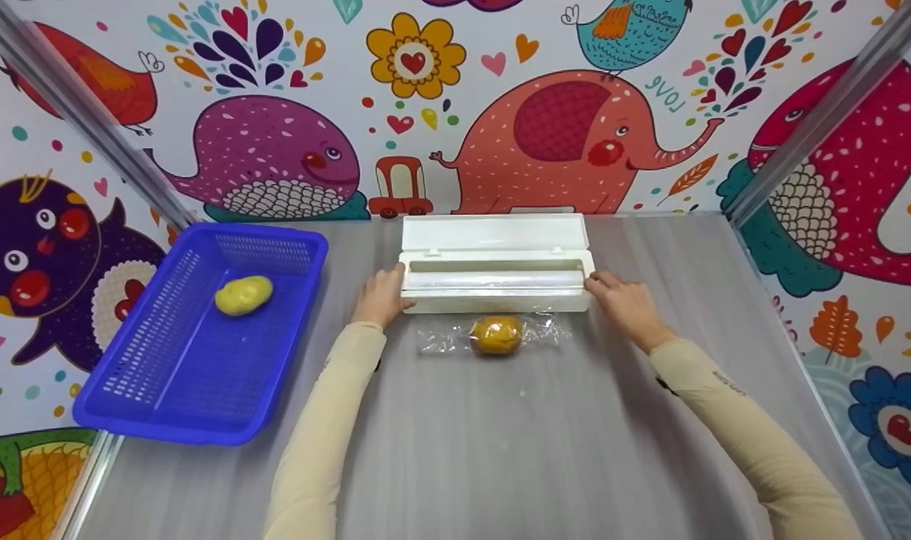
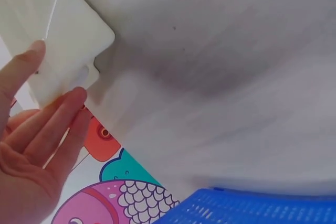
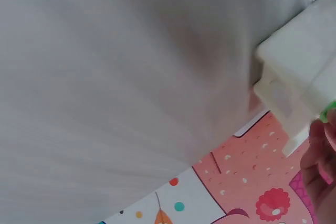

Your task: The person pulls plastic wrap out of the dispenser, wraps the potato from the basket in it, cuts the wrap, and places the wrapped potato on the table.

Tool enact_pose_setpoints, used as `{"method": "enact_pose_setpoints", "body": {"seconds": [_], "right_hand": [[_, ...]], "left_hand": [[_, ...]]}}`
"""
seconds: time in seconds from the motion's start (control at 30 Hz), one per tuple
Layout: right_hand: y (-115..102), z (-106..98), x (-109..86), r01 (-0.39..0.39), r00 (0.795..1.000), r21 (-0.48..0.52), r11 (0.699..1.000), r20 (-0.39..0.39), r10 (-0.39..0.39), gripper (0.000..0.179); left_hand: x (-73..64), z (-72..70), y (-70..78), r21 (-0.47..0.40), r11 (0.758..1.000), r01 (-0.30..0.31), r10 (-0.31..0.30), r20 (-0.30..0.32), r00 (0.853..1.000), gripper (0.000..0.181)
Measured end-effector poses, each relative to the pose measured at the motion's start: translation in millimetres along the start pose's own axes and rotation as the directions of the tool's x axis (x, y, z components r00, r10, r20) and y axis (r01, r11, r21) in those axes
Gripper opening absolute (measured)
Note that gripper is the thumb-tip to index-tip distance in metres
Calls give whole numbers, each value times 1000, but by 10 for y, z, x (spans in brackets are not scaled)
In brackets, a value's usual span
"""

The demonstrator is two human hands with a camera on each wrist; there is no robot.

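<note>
A white cling film dispenser [image 1: 492,301] lies with its lid [image 1: 492,232] raised at the back, a roll of cling film [image 1: 492,280] inside. My left hand [image 1: 382,296] holds its left end, thumb on the front and fingers against the end wall [image 2: 68,85]. At the other end, my right hand [image 1: 626,306] grips the dispenser with bent fingers. A small green part [image 3: 328,109] shows by those fingertips in the right wrist view, partly hidden. Just in front of the dispenser lies a yellow potato-like item [image 1: 496,335] in clear film [image 1: 444,337], its film ends spread sideways.
A blue plastic basket [image 1: 200,390] stands on the left, holding one pale yellow potato [image 1: 244,295]. Patterned wall panels [image 1: 395,150] border the grey table [image 1: 500,450] at the back and sides.
</note>
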State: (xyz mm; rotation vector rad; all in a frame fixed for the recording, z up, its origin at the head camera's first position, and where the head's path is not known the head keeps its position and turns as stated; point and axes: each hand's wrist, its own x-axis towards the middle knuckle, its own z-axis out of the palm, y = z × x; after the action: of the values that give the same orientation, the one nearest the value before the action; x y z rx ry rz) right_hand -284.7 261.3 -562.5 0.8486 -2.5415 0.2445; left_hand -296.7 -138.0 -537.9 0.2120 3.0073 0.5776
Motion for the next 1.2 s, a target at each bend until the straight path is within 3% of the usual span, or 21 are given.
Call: {"method": "enact_pose_setpoints", "body": {"seconds": [0.17,0.37,0.47,0.67,0.97,1.2], "right_hand": [[36,12,-52,-95,995,64,993,49,92,21],[52,94,-22,-194,981,120,974,30,192,27],[74,110,-27,-199,980,169,965,26,198,27],[146,133,-39,-184,982,254,950,6,189,24],[186,125,-38,-149,989,247,958,11,151,21],[185,143,1,-166,986,261,951,15,167,17]], "left_hand": [[4,43,36,5,1000,11,-11,-13,1000,52],[-4,64,33,-3,1000,5,-5,-23,1000,53],[-23,63,27,-11,1000,-8,8,-41,999,53],[-5,52,38,-1,1000,10,-10,-13,1000,54],[60,70,12,14,1000,-16,16,-24,1000,53],[44,72,-13,-20,999,-27,27,-17,1000,50]]}}
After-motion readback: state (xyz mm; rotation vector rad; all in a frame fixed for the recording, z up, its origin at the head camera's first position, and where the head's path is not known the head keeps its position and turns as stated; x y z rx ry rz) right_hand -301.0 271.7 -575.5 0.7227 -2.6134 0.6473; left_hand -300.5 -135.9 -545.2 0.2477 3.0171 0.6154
